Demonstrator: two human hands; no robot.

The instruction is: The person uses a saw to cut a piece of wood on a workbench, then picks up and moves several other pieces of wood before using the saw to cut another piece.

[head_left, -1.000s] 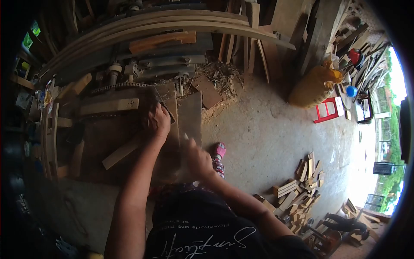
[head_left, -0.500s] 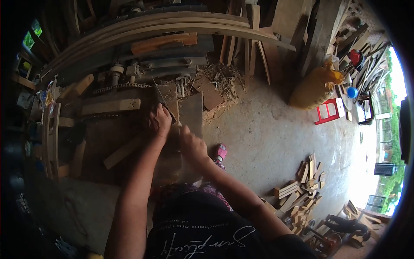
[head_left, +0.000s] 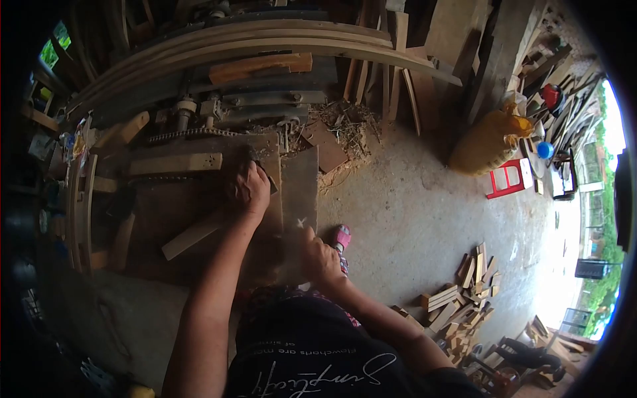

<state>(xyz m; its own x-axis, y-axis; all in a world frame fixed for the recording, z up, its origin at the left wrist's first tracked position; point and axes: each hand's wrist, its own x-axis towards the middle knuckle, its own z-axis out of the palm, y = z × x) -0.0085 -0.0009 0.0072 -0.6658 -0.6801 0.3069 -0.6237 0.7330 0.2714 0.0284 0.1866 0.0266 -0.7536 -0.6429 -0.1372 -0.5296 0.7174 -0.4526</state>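
Observation:
My left hand (head_left: 252, 190) is closed on a dark, flat-edged piece (head_left: 271, 180) at the right side of the wooden workbench (head_left: 199, 149). Closer to my body, my right hand (head_left: 322, 259) is a fist around the handle of a thin, long tool; its pale front part (head_left: 302, 223) shows just past the thumb, and the rest is smeared by motion. Beneath it lies a flat grey board (head_left: 302, 176) along the bench edge. Left of my left hand rest a wooden block (head_left: 176, 164) and a slanting piece of wood (head_left: 192, 237).
Behind the bench stand a machine with a chain (head_left: 192, 134) and long curved planks (head_left: 265, 41). Wood shavings (head_left: 352, 126) lie at its right. On the floor are a yellow sack (head_left: 488, 142), a red stool (head_left: 507, 179) and a pile of wood offcuts (head_left: 461, 298).
My right hand has pulled back toward my body and to the right, away from my left hand. The left hand keeps its hold, and the view has shifted slightly.

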